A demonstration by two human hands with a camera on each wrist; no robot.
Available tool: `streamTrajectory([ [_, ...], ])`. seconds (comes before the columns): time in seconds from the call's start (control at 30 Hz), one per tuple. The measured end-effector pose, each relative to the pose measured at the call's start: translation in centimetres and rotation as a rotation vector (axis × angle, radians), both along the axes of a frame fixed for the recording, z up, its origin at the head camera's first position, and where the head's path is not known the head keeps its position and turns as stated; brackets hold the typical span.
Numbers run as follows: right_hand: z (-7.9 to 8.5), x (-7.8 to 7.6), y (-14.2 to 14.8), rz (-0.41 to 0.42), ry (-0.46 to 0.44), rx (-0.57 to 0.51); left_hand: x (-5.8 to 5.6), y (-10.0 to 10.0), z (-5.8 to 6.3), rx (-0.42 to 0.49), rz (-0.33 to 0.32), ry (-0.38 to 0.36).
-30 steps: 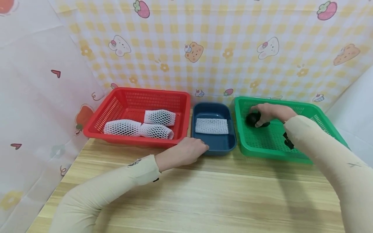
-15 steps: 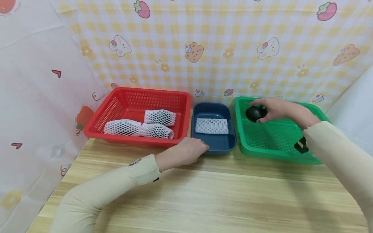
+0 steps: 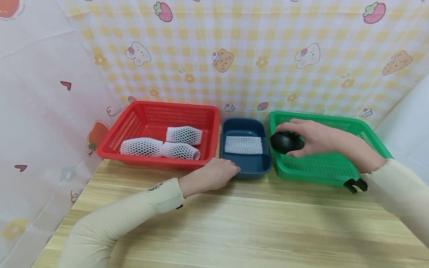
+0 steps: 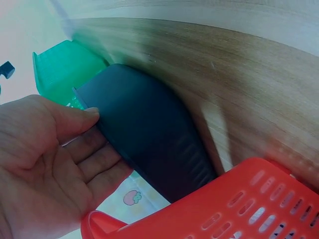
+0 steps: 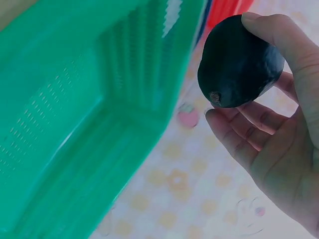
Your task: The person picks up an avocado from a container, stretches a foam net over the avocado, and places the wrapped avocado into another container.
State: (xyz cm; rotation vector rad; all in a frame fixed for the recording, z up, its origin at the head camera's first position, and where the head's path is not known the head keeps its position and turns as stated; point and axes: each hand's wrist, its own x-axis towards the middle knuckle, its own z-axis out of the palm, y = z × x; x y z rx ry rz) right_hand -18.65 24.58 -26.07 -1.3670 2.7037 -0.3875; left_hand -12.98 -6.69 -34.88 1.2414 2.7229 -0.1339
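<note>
My right hand (image 3: 316, 138) holds a dark avocado (image 3: 284, 142) above the left side of the green basket (image 3: 315, 180). In the right wrist view, thumb and fingertips grip the avocado (image 5: 237, 62), and its stem end shows. My left hand (image 3: 214, 173) pinches the near left rim of the dark blue tray (image 3: 251, 163). The left wrist view shows the thumb on the rim of the tray (image 4: 139, 114), fingers beneath it. A flat white foam net sleeve (image 3: 243, 145) lies in the tray.
Left of the tray stands a red basket (image 3: 157, 162) holding several white foam-netted pieces (image 3: 141, 147). All containers stand in a row along the back of the wooden table (image 3: 241, 227), before a checked cloth (image 3: 241, 44).
My right hand has lifted the avocado from the green basket and brought it nearer, slightly left, over the basket's left rim. The left hand has stayed on the tray.
</note>
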Motion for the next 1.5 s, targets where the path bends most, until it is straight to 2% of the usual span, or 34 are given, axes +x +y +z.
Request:
streamTrajectory([
  [0.27, -0.4, 3.7, -2.8, 0.061, 0.035, 0.069, 0.0, -0.1, -0.2, 0.004, -0.007, 0.012],
  [0.57, -2.0, 7.0, -4.9, 0.119, -0.011, 0.123, 0.0, 0.1, -0.3, 0.006, -0.002, 0.011],
  [0.77, -3.5, 8.9, -5.8, 0.116, -0.047, 0.124, 0.0, 0.1, -0.2, 0.020, 0.011, -0.010],
  [1.0, -5.8, 10.0, -6.5, 0.096, -0.072, 0.161, 0.0, 0.1, -0.2, 0.010, 0.016, -0.010],
  [1.23, -8.1, 10.4, -7.0, 0.075, -0.094, 0.200, -0.1, 0.0, -0.1, 0.011, 0.017, -0.018],
  [1.5, -9.0, 10.3, -7.1, 0.057, -0.127, 0.198, -0.4, 0.0, 0.4, 0.024, 0.040, -0.084],
])
